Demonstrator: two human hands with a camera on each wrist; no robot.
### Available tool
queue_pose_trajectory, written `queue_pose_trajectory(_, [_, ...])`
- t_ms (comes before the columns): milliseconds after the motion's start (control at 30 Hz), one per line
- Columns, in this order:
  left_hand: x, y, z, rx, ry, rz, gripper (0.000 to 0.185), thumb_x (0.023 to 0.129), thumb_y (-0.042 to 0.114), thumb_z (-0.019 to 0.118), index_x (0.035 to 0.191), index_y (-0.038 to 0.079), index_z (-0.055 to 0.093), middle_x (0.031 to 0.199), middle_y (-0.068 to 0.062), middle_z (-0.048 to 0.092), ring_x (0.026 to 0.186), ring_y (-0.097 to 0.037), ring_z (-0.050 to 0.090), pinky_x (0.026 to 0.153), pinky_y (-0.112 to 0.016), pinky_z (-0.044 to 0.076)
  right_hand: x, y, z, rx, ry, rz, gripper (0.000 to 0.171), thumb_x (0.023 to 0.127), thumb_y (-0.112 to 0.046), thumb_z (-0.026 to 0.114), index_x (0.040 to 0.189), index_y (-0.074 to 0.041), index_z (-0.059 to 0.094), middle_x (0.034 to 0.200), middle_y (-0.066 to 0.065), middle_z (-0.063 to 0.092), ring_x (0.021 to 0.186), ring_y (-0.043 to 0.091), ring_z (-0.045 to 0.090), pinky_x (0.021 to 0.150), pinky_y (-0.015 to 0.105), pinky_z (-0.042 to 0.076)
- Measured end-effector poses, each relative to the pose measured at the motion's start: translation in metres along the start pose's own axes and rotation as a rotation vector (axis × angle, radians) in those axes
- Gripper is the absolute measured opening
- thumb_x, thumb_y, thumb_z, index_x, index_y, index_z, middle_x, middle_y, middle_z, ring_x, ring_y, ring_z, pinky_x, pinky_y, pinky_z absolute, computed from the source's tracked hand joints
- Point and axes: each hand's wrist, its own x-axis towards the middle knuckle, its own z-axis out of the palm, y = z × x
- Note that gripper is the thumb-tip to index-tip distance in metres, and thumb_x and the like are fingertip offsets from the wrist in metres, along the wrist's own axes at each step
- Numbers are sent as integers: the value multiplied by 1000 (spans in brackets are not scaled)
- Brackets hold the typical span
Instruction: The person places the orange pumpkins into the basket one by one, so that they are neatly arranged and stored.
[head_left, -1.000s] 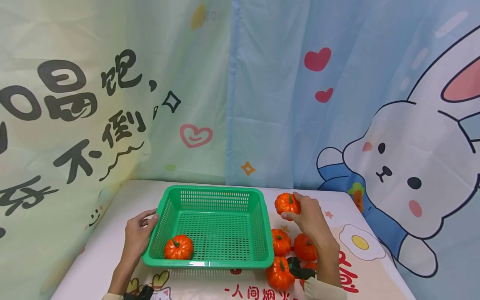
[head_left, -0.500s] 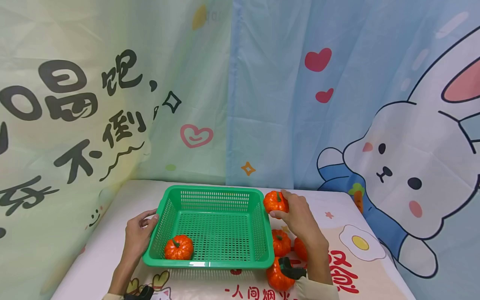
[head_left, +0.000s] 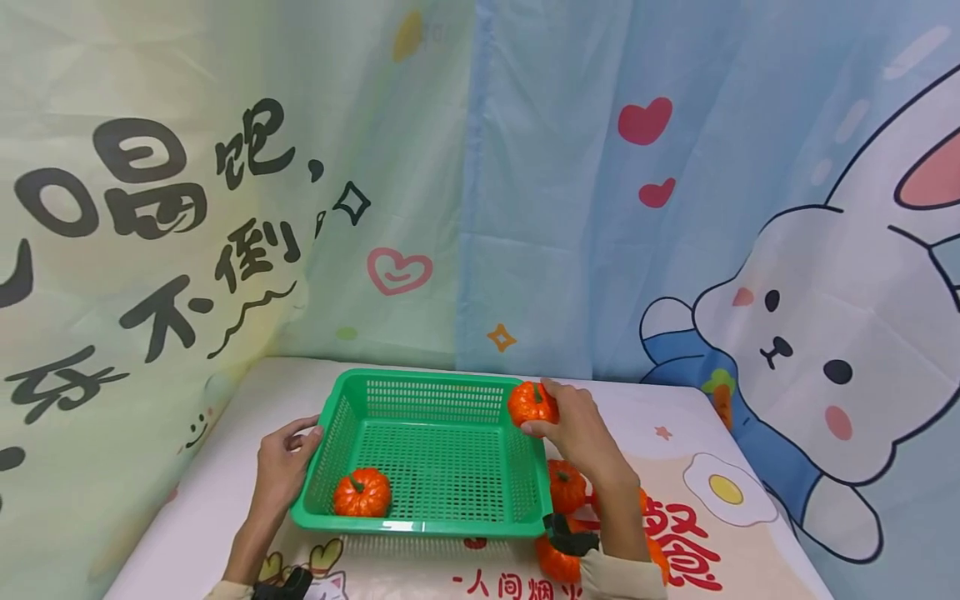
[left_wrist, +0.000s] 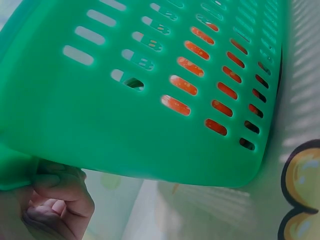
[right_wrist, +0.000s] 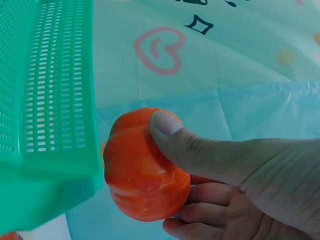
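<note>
A small orange pumpkin (head_left: pixel 531 403) with a green stem is pinched between thumb and fingers of my right hand (head_left: pixel 573 425), over the right rim of the green basket (head_left: pixel 442 527). In the right wrist view the thumb lies across the pumpkin (right_wrist: pixel 142 167), beside the basket wall (right_wrist: pixel 55 90). My left hand (head_left: pixel 285 458) grips the basket's left rim; the left wrist view shows its curled fingers (left_wrist: pixel 62 192) under the rim. Another pumpkin (head_left: pixel 362 492) sits inside the basket at the front left corner, showing orange through the slots in the left wrist view.
Several more pumpkins (head_left: pixel 566 486) lie on the table right of the basket, partly hidden by my right forearm. The printed tablecloth (head_left: pixel 667 433) covers the table. A curtain (head_left: pixel 525 275) with a rabbit and hearts hangs close behind.
My right hand has carried its pumpkin leftward, from beside the basket to over its right rim. The left hand keeps its grip, and the head view has shifted slightly.
</note>
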Motion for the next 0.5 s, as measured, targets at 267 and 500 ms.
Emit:
queue_pose_trajectory(267, [2, 0, 1, 20, 4, -7, 36, 111, 17, 64, 139, -5, 70, 95, -25, 79, 63, -6, 69, 60, -22, 58, 5, -6, 11, 17, -30, -62, 75, 93, -16, 87, 156, 8, 53, 124, 19, 75, 98, 24, 68, 83, 39, 63])
queue_pose_trajectory(500, [2, 0, 1, 22, 12, -9, 35, 111, 16, 64, 138, -6, 70, 91, -22, 79, 62, -5, 67, 60, -21, 56, 10, -17, 22, 32, -64, -79, 76, 92, -15, 89, 156, 6, 54, 121, 14, 77, 92, 18, 67, 80, 35, 61])
